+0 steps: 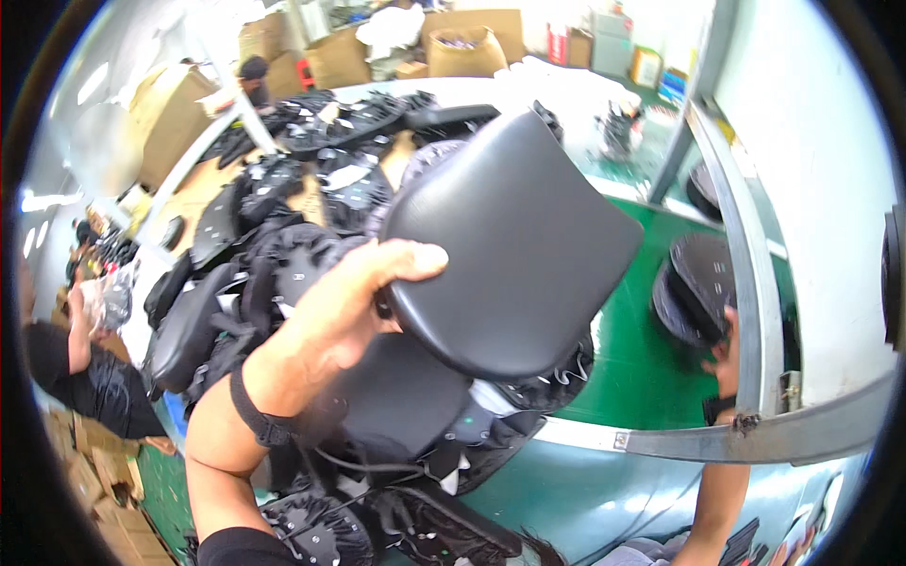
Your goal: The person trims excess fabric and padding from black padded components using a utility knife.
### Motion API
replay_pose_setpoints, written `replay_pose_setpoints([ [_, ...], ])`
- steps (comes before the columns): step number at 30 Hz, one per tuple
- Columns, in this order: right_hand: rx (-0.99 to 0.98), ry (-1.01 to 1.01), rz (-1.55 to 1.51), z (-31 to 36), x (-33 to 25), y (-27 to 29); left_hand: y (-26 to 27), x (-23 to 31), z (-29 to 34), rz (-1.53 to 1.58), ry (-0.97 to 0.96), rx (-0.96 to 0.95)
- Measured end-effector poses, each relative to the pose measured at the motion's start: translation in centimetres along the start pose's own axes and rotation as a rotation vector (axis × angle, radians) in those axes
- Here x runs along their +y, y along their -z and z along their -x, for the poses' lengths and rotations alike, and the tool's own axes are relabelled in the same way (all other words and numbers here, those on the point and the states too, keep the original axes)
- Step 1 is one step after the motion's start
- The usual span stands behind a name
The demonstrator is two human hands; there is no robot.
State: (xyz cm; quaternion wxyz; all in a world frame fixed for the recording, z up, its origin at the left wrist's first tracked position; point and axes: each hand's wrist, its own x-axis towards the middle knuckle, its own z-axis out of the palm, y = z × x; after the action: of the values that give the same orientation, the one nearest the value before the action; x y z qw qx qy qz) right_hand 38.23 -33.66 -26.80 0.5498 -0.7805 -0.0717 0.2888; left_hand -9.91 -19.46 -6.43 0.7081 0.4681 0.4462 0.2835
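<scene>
My left hand [363,288] grips the lower left edge of a black padded seat cushion [510,255], thumb over its smooth face. The cushion is held up and tilted above a pile of similar pieces; the fingers behind it are mostly hidden. On the right, my right hand [725,357] reaches past a metal frame, its fingers apart at the edge of a dark rounded cushion [703,274]. That cushion leans among other dark rounded pieces on the green surface. Another black cushion [396,396] lies below my left hand.
Black covers and cushions [274,255] are heaped on the table at left. A grey metal frame [746,255] curves around the right side. One person [85,368] works at far left, another [253,80] behind the heap. Cardboard boxes [467,52] stand at the back.
</scene>
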Motion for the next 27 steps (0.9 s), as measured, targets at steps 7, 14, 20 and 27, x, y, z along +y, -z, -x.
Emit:
replay_pose_setpoints([
  [7, -0.202, 0.032, 0.052, 2.0, 14.6, 19.0, 6.1, 2.8, 13.6, -0.008, -0.087, 0.013],
  [14, -0.055, -0.107, -0.077, 6.3, 9.1, 9.9, 11.6, 2.7, 24.4, 0.074, -0.241, 0.128],
  [20, 0.037, 0.119, -0.188, 13.5, 3.3, 8.9, 16.9, 1.2, 28.1, 0.148, -0.147, 0.184],
  [27, 0.067, 0.23, -0.067, 18.5, 0.1, 18.2, 22.8, -0.4, 30.0, 0.097, -0.283, 0.192],
])
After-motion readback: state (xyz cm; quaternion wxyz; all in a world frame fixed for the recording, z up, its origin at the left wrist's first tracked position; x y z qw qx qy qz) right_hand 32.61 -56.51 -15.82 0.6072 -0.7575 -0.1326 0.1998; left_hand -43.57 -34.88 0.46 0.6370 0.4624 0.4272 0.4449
